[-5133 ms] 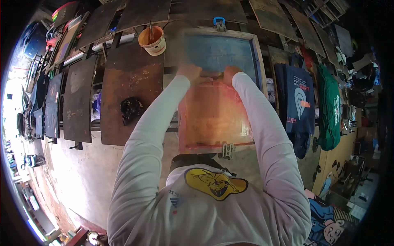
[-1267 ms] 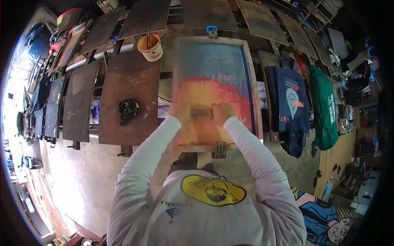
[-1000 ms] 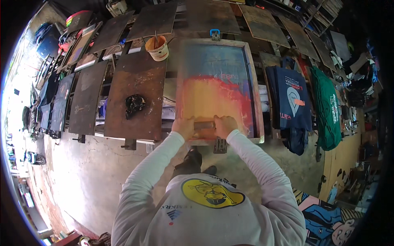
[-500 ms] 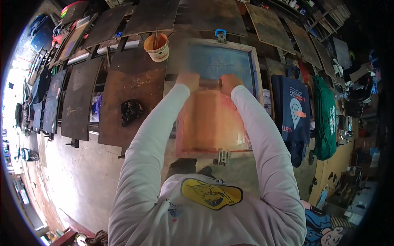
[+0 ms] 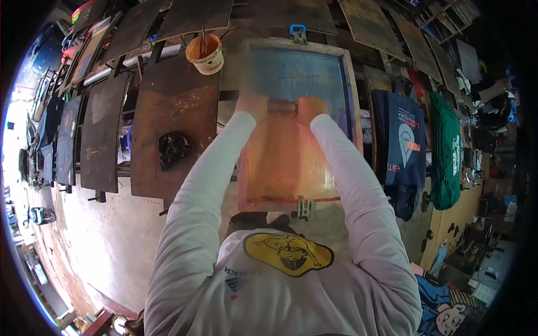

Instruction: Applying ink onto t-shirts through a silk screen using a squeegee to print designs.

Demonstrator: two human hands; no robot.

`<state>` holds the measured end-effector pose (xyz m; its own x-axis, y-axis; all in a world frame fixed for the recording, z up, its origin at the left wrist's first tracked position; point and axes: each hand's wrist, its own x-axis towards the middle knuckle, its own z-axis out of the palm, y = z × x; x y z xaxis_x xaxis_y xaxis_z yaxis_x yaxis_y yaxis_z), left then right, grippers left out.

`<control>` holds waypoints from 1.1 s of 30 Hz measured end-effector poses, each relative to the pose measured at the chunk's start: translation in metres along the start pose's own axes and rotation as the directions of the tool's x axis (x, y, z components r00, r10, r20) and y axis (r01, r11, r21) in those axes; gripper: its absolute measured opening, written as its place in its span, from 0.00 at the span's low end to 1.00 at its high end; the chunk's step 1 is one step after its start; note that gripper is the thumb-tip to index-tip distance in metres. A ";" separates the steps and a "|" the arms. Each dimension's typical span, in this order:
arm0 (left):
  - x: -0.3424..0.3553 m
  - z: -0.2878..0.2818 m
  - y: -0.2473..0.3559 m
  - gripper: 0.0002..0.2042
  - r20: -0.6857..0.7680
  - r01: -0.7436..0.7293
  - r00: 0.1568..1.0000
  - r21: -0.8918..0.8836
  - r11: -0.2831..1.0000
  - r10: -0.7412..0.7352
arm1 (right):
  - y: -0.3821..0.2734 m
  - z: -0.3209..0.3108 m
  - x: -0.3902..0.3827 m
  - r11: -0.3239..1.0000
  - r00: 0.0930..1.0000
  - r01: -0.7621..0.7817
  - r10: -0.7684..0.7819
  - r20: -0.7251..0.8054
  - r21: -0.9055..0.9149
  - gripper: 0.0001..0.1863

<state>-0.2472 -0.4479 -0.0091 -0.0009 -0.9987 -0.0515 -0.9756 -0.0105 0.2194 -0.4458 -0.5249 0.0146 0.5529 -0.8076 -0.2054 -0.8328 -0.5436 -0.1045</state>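
Gripping a squeegee (image 5: 282, 107) at its two ends, the left hand (image 5: 252, 105) and the right hand (image 5: 311, 110) had their fingers clamped on it. It lay across the framed screen (image 5: 308, 73), beyond most of the orange ink (image 5: 280, 162). A bucket (image 5: 209, 65) stood on the board (image 5: 174, 115) to the left.

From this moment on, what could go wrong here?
The white sleeves appear close to the orange ink on the framed screen and might smear it. The left hand and right hand grip the squeegee; uneven pressure could streak the ink. The bucket stands near a corner of the brown board and might tip if knocked.
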 end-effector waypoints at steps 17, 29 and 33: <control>-0.206 0.018 0.092 0.30 0.136 0.112 0.985 -0.044 0.993 -0.105 | -0.030 0.041 -0.220 0.995 0.993 0.097 -0.097 0.060 0.007 0.15; -0.024 -0.046 0.034 0.30 0.132 -0.075 0.989 0.054 0.996 0.067 | 0.011 -0.025 -0.066 0.999 0.999 -0.002 0.004 -0.047 0.045 0.12; 0.022 -0.046 0.010 0.30 0.183 -0.009 0.983 -0.007 1.000 0.010 | 0.010 -0.033 -0.012 0.997 0.999 -0.028 0.030 -0.038 0.067 0.12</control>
<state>-0.2465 -0.4725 0.0366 -0.0510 -0.9726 -0.2267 -0.9740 -0.0017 0.2266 -0.4595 -0.5281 0.0485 0.5281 -0.8318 -0.1710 -0.8477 -0.5045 -0.1639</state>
